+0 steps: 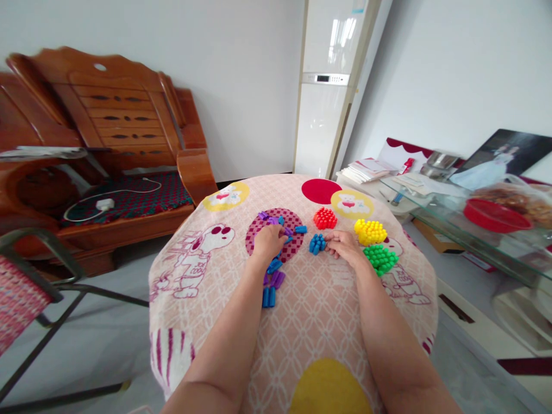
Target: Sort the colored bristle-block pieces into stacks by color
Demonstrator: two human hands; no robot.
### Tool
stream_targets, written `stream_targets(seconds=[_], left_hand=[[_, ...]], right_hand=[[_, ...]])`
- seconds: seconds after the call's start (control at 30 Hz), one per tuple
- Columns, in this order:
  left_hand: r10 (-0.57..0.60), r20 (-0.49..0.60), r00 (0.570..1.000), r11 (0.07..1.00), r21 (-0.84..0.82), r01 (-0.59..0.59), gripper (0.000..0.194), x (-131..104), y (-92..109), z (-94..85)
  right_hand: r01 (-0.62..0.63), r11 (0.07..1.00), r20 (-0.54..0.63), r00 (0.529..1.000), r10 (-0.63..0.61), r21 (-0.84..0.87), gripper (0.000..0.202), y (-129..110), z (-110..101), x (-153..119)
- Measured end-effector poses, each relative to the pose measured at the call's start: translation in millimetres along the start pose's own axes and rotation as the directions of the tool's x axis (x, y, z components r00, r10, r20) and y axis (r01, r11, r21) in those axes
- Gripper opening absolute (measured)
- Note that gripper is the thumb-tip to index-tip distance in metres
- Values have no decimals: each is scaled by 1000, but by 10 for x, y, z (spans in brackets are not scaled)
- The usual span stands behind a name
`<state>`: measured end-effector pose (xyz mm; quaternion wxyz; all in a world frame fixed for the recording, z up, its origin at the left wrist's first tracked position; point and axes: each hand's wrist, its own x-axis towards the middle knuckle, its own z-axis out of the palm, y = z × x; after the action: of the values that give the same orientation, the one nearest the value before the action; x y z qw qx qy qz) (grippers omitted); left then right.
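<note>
Small blue and purple plastic pieces, short and rod-like, lie scattered on the patterned tablecloth (pixel 302 322). My left hand (pixel 269 241) is over them, thumb and fingertips closed on a small blue piece (pixel 288 240). Nearer to me lie a purple piece (pixel 278 279) and a blue pair (pixel 268 297). A standing cluster of blue pieces (pixel 317 244) is beside my right hand (pixel 344 246), whose loosely bent, parted fingers rest at its right side. Beyond that hand are similar clusters: red (pixel 325 218), yellow (pixel 370 232) and green (pixel 380 260).
To the left stand a wooden bench (pixel 116 121) with a white cable on its seat and a metal-framed chair (pixel 26 282). On the right, a glass-topped table (pixel 444 210) holds papers and a red bowl (pixel 495 215). A tall white cabinet air conditioner (pixel 321 121) stands behind the table.
</note>
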<state>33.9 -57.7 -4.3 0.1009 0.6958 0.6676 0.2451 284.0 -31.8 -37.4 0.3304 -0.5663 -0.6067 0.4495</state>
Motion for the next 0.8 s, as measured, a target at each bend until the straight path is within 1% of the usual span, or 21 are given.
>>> stream_targets(seconds=[0.07, 0.17, 0.27, 0.37, 0.43, 0.63, 0.8], left_hand=[[-17, 42, 999, 997, 81, 13, 17, -4, -26, 68], [-8, 48, 999, 992, 126, 2, 24, -6, -18, 152], [35, 57, 998, 998, 57, -39, 30, 9, 14, 151], [87, 79, 993, 996, -42, -84, 27, 23, 80, 129], [97, 67, 993, 992, -85, -91, 24, 21, 149, 146], [73, -6, 997, 994, -87, -73, 16, -6, 336, 328], [92, 23, 995, 987, -131, -89, 18, 26, 370, 480]], right_hand=[[-8, 1000, -7, 1000, 8, -7, 22, -11, 1, -5], [-7, 1000, -6, 1000, 7, -8, 23, -10, 0, -10], [6, 1000, 5, 1000, -6, 0, 24, 11, -4, 0], [9, 1000, 12, 1000, -9, 5, 23, 33, -7, 16], [8, 1000, 17, 1000, -9, 8, 22, 38, -8, 20], [13, 1000, 7, 1000, -13, 0, 21, 39, -6, 14], [19, 1000, 9, 1000, -19, 2, 20, 48, -6, 21]])
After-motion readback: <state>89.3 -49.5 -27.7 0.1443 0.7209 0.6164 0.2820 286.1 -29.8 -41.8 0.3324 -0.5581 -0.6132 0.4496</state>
